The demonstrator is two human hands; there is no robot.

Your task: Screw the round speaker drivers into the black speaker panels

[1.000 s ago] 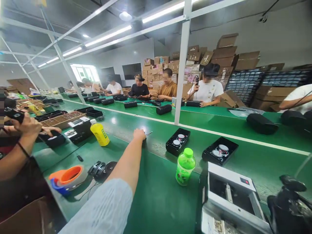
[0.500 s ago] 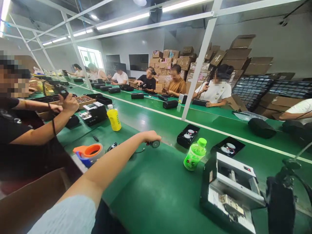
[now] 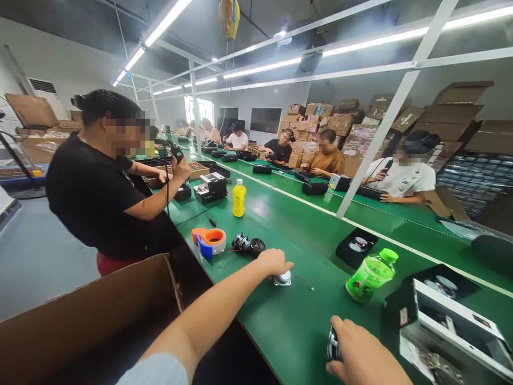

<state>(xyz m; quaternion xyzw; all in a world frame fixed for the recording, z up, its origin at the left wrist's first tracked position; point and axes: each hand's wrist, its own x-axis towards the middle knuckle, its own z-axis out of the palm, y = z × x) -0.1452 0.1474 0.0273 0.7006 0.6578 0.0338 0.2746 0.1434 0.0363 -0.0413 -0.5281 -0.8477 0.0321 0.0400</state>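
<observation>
My left hand (image 3: 274, 262) reaches across the green bench with its fingers closed over a small speaker driver (image 3: 284, 278), whose silvery frame shows under the fingers, low at the tabletop. A thin wire with a white plug trails from it to the right. At the lower right, my right hand (image 3: 358, 347) grips another speaker driver (image 3: 332, 345) on edge between thumb and fingers. Just beyond my left hand lie loose black speaker drivers (image 3: 248, 244), beside an orange and blue tape dispenser (image 3: 209, 241).
A green-capped bottle (image 3: 371, 277) stands near a black and white machine (image 3: 452, 326). Behind are open black housings with drivers (image 3: 356, 246). A yellow bottle (image 3: 239, 199) is farther left. A cardboard box (image 3: 92, 305) sits by the bench edge; a co-worker (image 3: 100, 182) stands beyond it.
The view has swung left. My left hand has come down beside the loose drivers, still with a speaker driver. My right hand has come into view, holding another driver.
</observation>
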